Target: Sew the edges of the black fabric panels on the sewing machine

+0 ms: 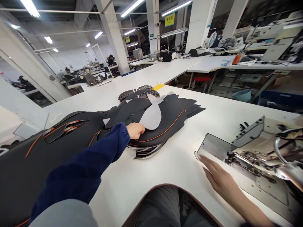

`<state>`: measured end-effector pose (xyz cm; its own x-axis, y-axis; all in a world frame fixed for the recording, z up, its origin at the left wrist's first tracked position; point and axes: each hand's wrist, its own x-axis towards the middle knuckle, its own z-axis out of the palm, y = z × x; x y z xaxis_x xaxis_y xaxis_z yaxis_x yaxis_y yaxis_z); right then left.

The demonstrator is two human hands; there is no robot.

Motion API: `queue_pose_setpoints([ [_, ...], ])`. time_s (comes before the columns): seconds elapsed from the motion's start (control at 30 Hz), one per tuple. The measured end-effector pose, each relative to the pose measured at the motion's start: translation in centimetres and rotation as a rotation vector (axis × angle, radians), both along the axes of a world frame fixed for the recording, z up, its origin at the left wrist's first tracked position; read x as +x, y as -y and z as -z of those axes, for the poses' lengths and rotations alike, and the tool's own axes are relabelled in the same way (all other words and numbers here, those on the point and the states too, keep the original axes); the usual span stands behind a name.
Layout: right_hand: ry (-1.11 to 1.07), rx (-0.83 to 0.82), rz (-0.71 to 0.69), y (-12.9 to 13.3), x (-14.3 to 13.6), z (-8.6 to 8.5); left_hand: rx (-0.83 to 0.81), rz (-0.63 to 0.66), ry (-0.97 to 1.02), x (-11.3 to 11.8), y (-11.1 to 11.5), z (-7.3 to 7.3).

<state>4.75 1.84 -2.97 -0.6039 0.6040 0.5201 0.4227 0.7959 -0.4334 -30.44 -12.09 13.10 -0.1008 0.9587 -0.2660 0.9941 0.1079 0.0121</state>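
My left hand [135,130], in a blue sleeve, reaches over a pile of dark fabric pieces [170,116] with orange piping. Its fingers are closed on the lower left edge of a light grey rounded piece [152,117]. My right hand [216,173] lies with fingers stretched out on the white table, beside the clear plate [214,145] of a sewing machine [258,160]. Nothing shows in that hand. More dark pieces with orange piping [71,138] spread to the left.
A bundled stack of dark pieces [139,93] lies behind the pile, near a yellow patch [158,86] on the white table [175,157]. The table has a curved cut-out at my lap. Other machines and people are farther back.
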Motion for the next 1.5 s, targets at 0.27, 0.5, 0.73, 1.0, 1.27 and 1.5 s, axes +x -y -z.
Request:
queue_pose_setpoints([
  [0.27, 0.425, 0.632, -0.184, -7.1, -11.3, -6.3, -0.262, -0.211, 0.412, -6.0, -7.3, -3.9],
  [0.5, 0.496, 0.735, -0.288, -7.5, -11.7, -7.9, 0.078, -0.564, -0.017, -3.0, -16.0, 3.6],
  [0.73, 0.418, 0.659, -0.305, -3.9, -4.6, -6.3, 0.437, -0.69, -0.009, -3.9, -14.7, 5.1],
  [1.0, 0.522, 0.418, -0.013, 5.4, 5.7, -0.7, 0.399, -0.367, 0.7, 1.6, -11.0, -2.1],
  [1.27, 0.525, 0.275, 0.009, 6.9, 2.9, -0.9, 0.061, 0.274, 0.051, 19.0, -9.6, 4.5],
  [1.5, 0.464, 0.24, -0.167, 8.0, 6.1, 0.5, 0.14, 0.34, -0.028, 25.6, -12.0, 10.5],
])
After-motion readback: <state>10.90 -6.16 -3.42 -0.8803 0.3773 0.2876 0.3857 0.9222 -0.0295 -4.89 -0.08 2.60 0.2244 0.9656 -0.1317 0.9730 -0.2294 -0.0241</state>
